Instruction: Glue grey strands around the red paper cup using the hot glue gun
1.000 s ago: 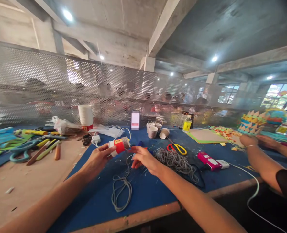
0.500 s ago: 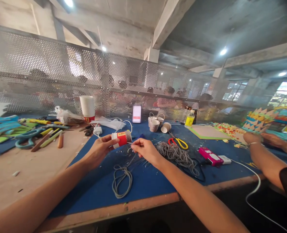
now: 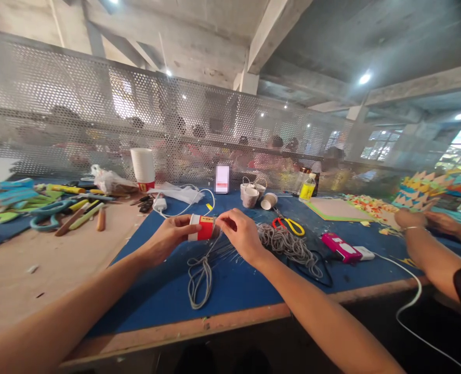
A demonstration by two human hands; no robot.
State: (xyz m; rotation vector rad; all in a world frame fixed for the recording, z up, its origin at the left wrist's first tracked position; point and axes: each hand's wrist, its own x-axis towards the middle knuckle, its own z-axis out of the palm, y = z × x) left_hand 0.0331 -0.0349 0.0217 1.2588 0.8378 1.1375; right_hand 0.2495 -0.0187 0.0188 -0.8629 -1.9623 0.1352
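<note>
Red-and-white paper cup (image 3: 201, 228), clamped sideways in the left hand (image 3: 168, 236) above a blue desk (image 3: 156, 296), right hand (image 3: 238, 232) pinched on grey cord (image 3: 205, 258) at the cup's right end, tangled cord pile (image 3: 288, 244) just beyond.

we see one phone (image 3: 222, 179) standing upright before a perforated metal screen (image 3: 156, 117). to its right we notice a yellow-labelled bottle (image 3: 307, 189), and nearer to us lies a magenta device (image 3: 340, 247).
</note>
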